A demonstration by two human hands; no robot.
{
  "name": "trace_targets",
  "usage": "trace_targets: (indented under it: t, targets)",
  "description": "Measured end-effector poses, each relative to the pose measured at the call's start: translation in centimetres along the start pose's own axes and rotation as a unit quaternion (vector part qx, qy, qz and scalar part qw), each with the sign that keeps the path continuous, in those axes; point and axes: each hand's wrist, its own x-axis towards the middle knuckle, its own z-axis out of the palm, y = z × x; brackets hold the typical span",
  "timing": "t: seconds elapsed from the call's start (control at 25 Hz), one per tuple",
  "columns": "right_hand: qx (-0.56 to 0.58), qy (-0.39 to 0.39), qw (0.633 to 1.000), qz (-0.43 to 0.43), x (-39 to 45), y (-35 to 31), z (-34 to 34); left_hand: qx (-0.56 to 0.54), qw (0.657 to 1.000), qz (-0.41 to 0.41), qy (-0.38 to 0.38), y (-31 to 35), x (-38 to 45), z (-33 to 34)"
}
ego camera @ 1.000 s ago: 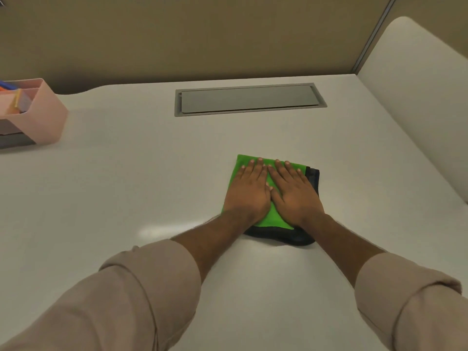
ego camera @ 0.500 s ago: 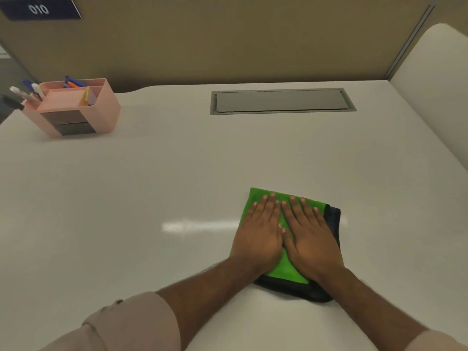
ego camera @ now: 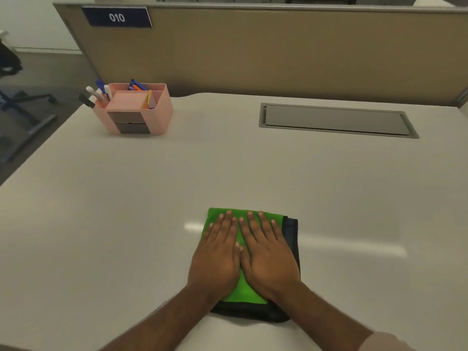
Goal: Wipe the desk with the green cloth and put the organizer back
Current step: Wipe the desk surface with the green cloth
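Note:
A folded green cloth point(ego camera: 245, 290) with a dark underside lies on the white desk point(ego camera: 114, 224), near its front edge and a little right of centre. My left hand point(ego camera: 217, 257) and my right hand point(ego camera: 269, 257) rest side by side on it, palms down and fingers stretched flat, pressing without gripping. A pink organizer point(ego camera: 158, 110) with several pens and markers stands at the desk's far left corner, far from both hands.
A grey cable hatch point(ego camera: 334, 120) is set flush in the desk at the back right. A tan partition point(ego camera: 253, 59) with a blue "010" sign point(ego camera: 117, 17) runs behind. The desk's left edge drops to the floor, where a chair base point(ego camera: 22, 107) stands.
Both hands have slid the cloth back toward me across the desk. The view has lifted and swung left, so the organizer and the partition's sign now show.

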Motion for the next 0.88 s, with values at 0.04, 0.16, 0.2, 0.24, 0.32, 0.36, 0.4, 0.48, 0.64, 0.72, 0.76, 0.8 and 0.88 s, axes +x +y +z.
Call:
trace_targets:
  t: [0.04, 0.16, 0.2, 0.24, 0.32, 0.36, 0.4, 0.48, 0.64, 0.72, 0.76, 0.8, 0.88]
  targets:
    - [0.005, 0.002, 1.000, -0.010, 0.9, -1.3, 0.4, 0.002, 1.000, -0.008, 0.002, -1.6, -0.2, -0.4]
    - [0.012, 0.008, 0.999, -0.041, 3.8, -4.7, 1.6, 0.002, 0.999, -0.034, 0.006, -6.1, -0.5, -1.5]
    - [0.016, 0.007, 0.999, -0.048, 4.8, -5.7, 2.0, 0.002, 0.999, -0.040, 0.004, -7.4, -0.3, -1.8]
    - [0.021, 0.008, 0.998, -0.055, 5.7, -6.5, 2.2, 0.003, 0.999, -0.044, 0.004, -8.6, -0.1, -2.1]
    - [0.032, 0.007, 0.997, -0.065, 7.7, -7.6, 2.8, 0.004, 0.999, -0.051, 0.002, -10.8, 0.7, -2.4]
    - [0.037, 0.006, 0.997, -0.070, 8.7, -7.9, 2.9, 0.004, 0.999, -0.053, 0.000, -11.7, 1.2, -2.5]
    - [0.042, 0.006, 0.996, -0.072, 9.7, -8.0, 3.0, 0.006, 0.999, -0.051, -0.002, -12.5, 2.0, -2.5]
    - [0.048, 0.005, 0.996, -0.075, 12.1, -7.9, 3.1, 0.013, 0.999, -0.048, -0.006, -14.1, 4.1, -2.5]
    - [0.043, 0.006, 0.997, -0.062, 17.3, -7.1, 3.2, 0.023, 0.999, -0.041, -0.011, -16.5, 9.3, -2.1]
    - [0.037, 0.005, 0.998, -0.056, 19.8, -6.0, 3.2, 0.024, 0.999, -0.046, -0.013, -17.1, 12.0, -1.8]
    - [0.034, 0.004, 0.998, -0.055, 20.9, -5.4, 3.1, 0.023, 0.998, -0.049, -0.011, -17.2, 13.1, -1.6]
    - [0.032, 0.005, 0.998, -0.052, 21.9, -4.7, 3.0, 0.022, 0.998, -0.050, -0.010, -17.1, 14.4, -1.4]
    - [0.030, 0.006, 0.999, -0.044, 23.5, -3.2, 2.5, 0.022, 0.999, -0.045, -0.014, -16.6, 16.7, -1.2]
